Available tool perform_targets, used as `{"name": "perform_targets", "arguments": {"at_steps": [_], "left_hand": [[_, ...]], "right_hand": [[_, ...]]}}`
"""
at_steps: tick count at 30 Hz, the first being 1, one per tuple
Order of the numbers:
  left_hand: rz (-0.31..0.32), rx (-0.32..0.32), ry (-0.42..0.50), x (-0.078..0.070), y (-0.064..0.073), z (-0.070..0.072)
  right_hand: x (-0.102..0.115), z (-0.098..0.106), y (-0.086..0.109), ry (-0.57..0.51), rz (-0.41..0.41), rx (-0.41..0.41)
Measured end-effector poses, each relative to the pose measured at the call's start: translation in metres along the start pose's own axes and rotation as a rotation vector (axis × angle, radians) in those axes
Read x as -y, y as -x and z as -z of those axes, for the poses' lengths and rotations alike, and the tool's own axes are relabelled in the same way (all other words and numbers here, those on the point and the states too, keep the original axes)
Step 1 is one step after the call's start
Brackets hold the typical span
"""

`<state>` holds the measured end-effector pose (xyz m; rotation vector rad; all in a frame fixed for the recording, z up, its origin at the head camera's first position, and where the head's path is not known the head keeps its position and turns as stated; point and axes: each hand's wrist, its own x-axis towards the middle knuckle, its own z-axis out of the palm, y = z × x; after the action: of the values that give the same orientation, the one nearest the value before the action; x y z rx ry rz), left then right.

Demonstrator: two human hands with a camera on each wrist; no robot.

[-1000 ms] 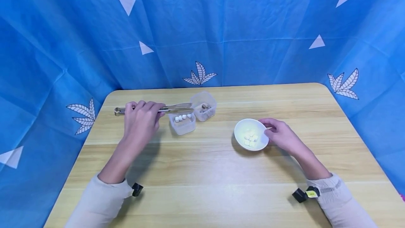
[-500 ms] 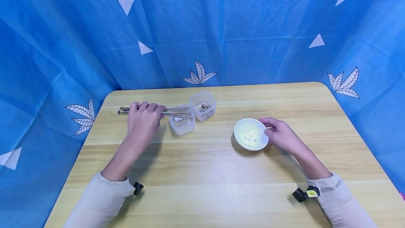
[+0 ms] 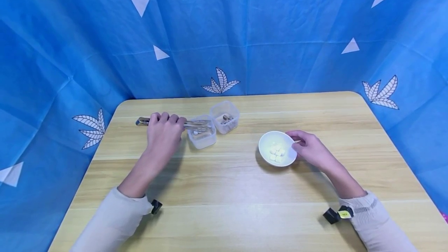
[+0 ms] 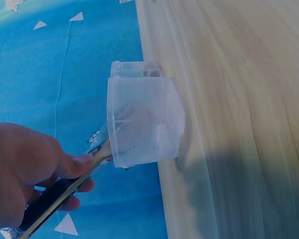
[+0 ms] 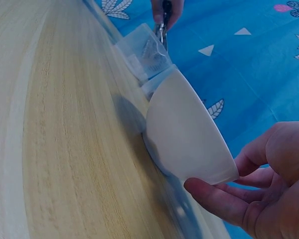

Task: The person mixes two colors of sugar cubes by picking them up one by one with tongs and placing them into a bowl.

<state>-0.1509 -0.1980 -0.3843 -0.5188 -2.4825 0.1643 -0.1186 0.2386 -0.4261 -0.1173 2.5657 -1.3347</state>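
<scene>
My left hand point(image 3: 163, 133) grips metal tongs point(image 3: 191, 125), their heads down at the nearer clear plastic container point(image 3: 203, 144). In the left wrist view the tongs point(image 4: 60, 198) reach into this container point(image 4: 139, 114) from its open top; their heads show blurred through its wall. White cube-shaped pieces inside are mostly covered by the tongs from above. On the right, my right hand point(image 3: 310, 150) pinches the rim of a white bowl point(image 3: 267, 139) holding several small white cubes point(image 3: 277, 153). The right wrist view shows the bowl point(image 5: 184, 132) from outside, with fingers point(image 5: 214, 199) at its edge.
A second clear container point(image 3: 224, 106) with small brown pieces point(image 3: 226, 119) stands right behind the first, close against it. Both sit toward the back of the wooden table point(image 3: 231, 189). A blue patterned curtain point(image 3: 287, 18) hangs behind the table's far edge.
My left hand has moved slightly right, and the tongs' heads have lowered from over the containers into the nearer one. The right hand and bowl have stayed in place.
</scene>
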Motion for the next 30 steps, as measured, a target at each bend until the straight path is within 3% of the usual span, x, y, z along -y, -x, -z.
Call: {"name": "perform_targets", "arguments": {"at_steps": [19, 30], "left_hand": [[-0.017, 0.023, -0.019, -0.0046, -0.0013, -0.0003], [-0.019, -0.011, -0.022, -0.0044, -0.0016, -0.0048]], "right_hand": [[-0.0021, 0.0000, 0.0008, -0.005, 0.014, -0.004], [-0.0008, -0.0001, 0.0010, -0.002, 0.010, 0.000]]}}
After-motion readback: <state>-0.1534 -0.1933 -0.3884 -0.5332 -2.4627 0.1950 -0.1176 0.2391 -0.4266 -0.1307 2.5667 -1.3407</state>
